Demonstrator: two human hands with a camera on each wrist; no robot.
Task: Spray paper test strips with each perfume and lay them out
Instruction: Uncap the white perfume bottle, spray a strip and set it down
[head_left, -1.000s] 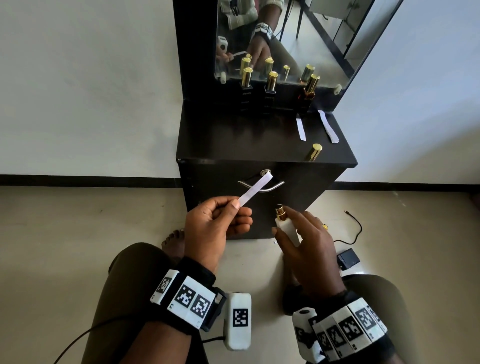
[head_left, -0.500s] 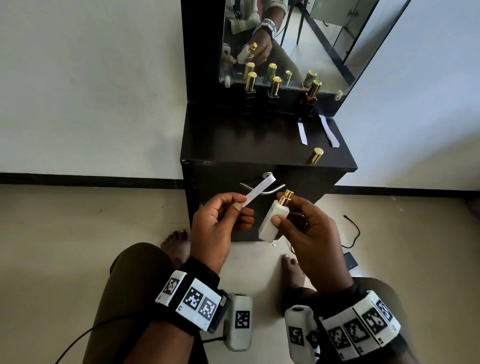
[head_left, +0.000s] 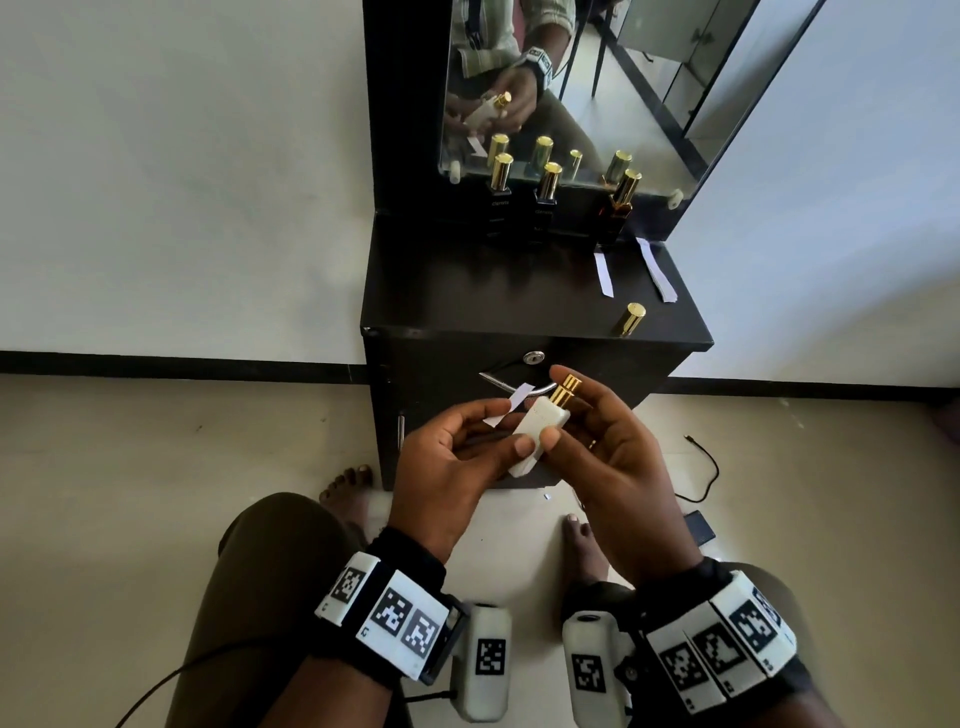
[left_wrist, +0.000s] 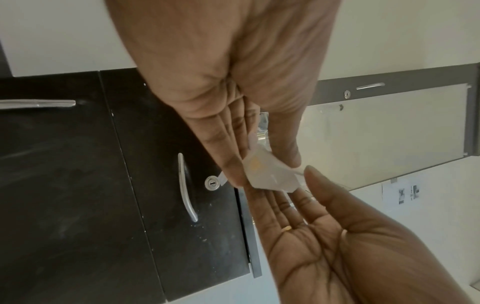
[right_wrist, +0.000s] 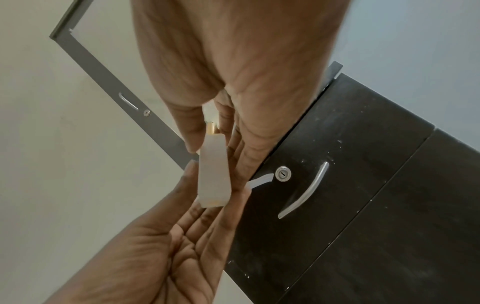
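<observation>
A white perfume bottle (head_left: 537, 423) with a bare gold nozzle (head_left: 564, 389) is held in front of the cabinet. My right hand (head_left: 571, 415) grips it, thumb on its front and fingers behind, forefinger up by the nozzle. My left hand (head_left: 511, 431) pinches a white paper strip (head_left: 514, 405) that pokes out just left of the nozzle, and its thumb rests on the bottle's lower part. The left wrist view shows the bottle (left_wrist: 270, 174) between both hands. In the right wrist view the bottle (right_wrist: 214, 170) stands beside the strip (right_wrist: 261, 180).
On the black cabinet top (head_left: 467, 291) lie two paper strips (head_left: 603, 274) (head_left: 657, 275) and a loose gold cap (head_left: 631, 318). Three gold-capped bottles (head_left: 548, 189) stand below the mirror (head_left: 597, 78). A cable and a small black box (head_left: 698, 525) lie on the floor at the right.
My right hand has raised the bottle from low by the cabinet door up to the strip. The hands have closed together, and my left thumb now rests on the bottle.
</observation>
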